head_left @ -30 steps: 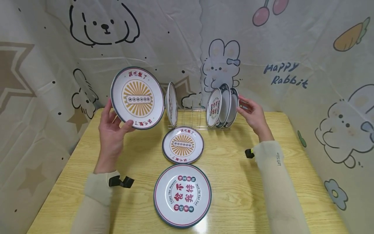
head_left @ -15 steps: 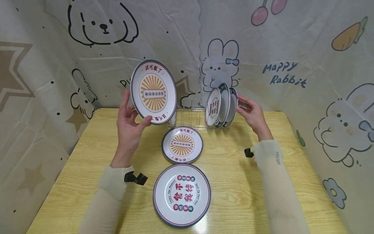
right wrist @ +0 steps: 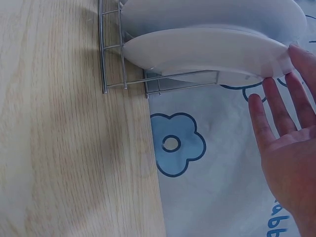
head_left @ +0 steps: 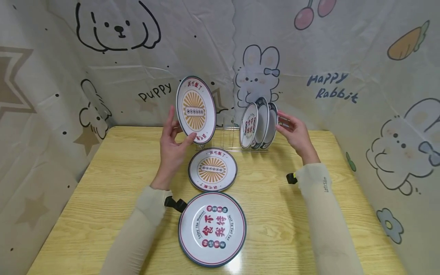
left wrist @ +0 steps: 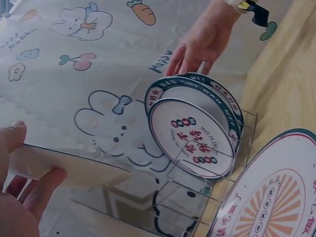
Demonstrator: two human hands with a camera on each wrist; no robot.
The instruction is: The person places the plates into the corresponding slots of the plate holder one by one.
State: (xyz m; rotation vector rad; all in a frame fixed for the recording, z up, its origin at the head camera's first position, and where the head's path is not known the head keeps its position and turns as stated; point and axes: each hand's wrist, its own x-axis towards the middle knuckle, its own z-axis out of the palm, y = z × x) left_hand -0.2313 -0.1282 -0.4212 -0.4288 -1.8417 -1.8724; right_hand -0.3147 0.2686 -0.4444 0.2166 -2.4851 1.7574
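Observation:
My left hand (head_left: 172, 152) pinches a white plate (head_left: 196, 109) with an orange sunburst and dark rim, thumb on its face, fingers behind. It is held upright above the left end of a wire dish rack (head_left: 227, 138), hiding the plate standing in that end. In the left wrist view the held plate (left wrist: 69, 165) shows edge-on. My right hand (head_left: 295, 133) touches the rim of the rightmost dish (head_left: 272, 128) in the rack, its fingers nearly straight. Beside that dish stand another dish (head_left: 262, 118) and a plate with red characters (head_left: 249, 126), all leaning.
A smaller sunburst plate (head_left: 212, 170) lies before the rack, face up. Nearer lies a large plate (head_left: 212, 229) with red characters. Both are on the wooden table (head_left: 275, 229). A printed cloth (head_left: 206, 46) hangs close behind the rack.
My left hand has carried the sunburst plate rightward to the rack's left end, turning it more edge-on. It now covers the plate standing there. The right hand stays at the dish rim.

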